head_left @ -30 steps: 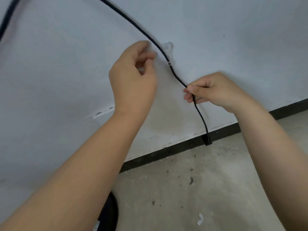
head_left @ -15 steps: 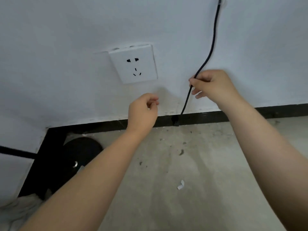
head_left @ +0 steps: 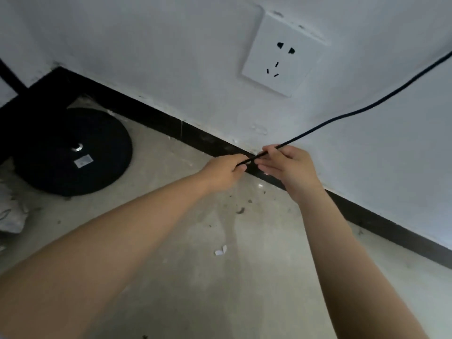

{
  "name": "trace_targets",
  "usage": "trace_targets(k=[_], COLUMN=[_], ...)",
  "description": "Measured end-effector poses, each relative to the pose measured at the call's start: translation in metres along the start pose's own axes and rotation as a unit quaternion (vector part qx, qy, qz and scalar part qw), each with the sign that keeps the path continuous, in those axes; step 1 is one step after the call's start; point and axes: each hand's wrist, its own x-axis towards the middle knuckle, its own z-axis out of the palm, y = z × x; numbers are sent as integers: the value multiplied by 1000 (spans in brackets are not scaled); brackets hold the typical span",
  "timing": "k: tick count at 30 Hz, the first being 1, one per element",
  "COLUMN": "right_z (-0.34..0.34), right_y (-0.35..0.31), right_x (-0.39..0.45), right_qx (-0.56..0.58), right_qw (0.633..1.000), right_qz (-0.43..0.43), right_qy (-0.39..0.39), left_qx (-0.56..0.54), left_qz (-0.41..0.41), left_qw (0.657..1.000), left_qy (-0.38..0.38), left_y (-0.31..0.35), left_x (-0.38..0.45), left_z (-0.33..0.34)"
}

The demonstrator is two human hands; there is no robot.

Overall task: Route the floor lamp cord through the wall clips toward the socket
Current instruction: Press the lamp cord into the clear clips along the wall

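A thin black lamp cord runs down from the right edge across the white wall to my hands, low by the black skirting. My right hand pinches the cord between thumb and fingers. My left hand grips the same cord just to the left, almost touching the right hand. The cord's end is hidden inside my left hand. The white wall socket sits above and between my hands, with nothing plugged in. No wall clip is in view.
The lamp's round black base stands on the concrete floor in the left corner. A black skirting board lines the wall. A small white scrap and dark debris lie on the floor. Crumpled white material lies at the left edge.
The view has swung down and left, so the clip is out of frame. My right hand slid down the cord toward the skirting. My left hand left the wall and took hold of the cord.
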Motion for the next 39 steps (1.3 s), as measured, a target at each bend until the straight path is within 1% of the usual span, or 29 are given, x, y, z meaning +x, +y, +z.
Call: trace_targets(k=[2, 3, 7, 9, 10, 11, 12, 14, 15, 16, 18, 22, 25, 28, 32, 35, 39], right_z=[4, 6, 17, 27, 28, 25, 28, 54, 48, 40, 30, 30, 33, 34, 35, 36, 38], right_y=[0, -1, 0, -4, -7, -8, -4, -8, -9, -11, -6, 2, 5, 16, 24, 26, 28], right_x=[0, 2, 8, 16, 18, 20, 19, 51, 51, 51, 52, 48, 54, 58, 61, 63, 63], right_qx=[20, 33, 78, 100, 120, 142, 166, 93, 80, 63, 29, -2, -5, -22, -27, -46, -29], right_qw=[1000, 999, 991, 984, 980, 974, 967, 976, 976, 979, 979, 975, 970, 964, 962, 959, 959], right_qz=[7, 15, 39, 47, 54, 71, 96, 93, 84, 85, 55, 8, -19, -26, -32, -43, -34], right_qy=[1, 10, 100, 141, 152, 161, 166, 171, 182, 176, 194, 221, 242, 263, 269, 278, 279], left_qx=[-23, -8, 82, 105, 109, 111, 119, 76, 96, 103, 121, 149, 156, 152, 144, 142, 158], left_qz=[-14, -14, 15, 29, 32, 22, 7, -21, -19, -19, -17, -33, -46, -73, -76, -77, -71], left_qw=[1000, 1000, 996, 993, 992, 993, 993, 994, 993, 993, 990, 980, 977, 977, 974, 973, 969], left_qy=[1, 0, 33, 52, 47, 30, 28, 81, 68, 63, 64, 129, 135, 127, 157, 162, 179], left_y=[-8, -11, -13, -9, -4, 2, 2, -32, -27, -19, -2, 2, 3, 0, -2, -2, -2], left_x=[-1, -2, 0, 1, 3, 5, 4, 30, 33, 33, 29, 39, 44, 51, 56, 60, 61], left_z=[-8, -13, -37, -43, -44, -44, -47, -52, -47, -44, -38, -35, -32, -23, -15, -14, -11])
